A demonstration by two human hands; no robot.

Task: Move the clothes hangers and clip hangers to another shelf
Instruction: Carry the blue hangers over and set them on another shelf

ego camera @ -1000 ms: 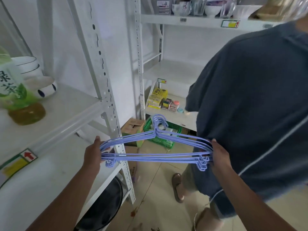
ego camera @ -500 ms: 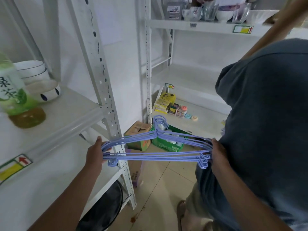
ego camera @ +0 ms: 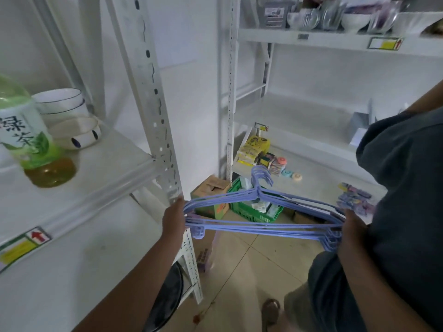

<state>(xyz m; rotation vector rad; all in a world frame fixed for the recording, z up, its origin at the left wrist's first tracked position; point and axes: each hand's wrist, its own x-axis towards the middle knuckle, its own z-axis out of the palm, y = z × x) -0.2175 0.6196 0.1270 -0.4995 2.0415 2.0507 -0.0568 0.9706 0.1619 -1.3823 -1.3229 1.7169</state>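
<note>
Hangers [ego camera: 261,226] unmoved in hands, left [ego camera: 173,220] and right [ego camera: 354,227] gripping ends, long axis sideways, hooks forward.

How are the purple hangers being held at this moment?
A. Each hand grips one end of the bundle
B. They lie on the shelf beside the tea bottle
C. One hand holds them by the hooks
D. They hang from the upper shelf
A: the left hand grips one end of the purple hangers and the right hand grips the other, with the hooks free and pointing away.
</note>
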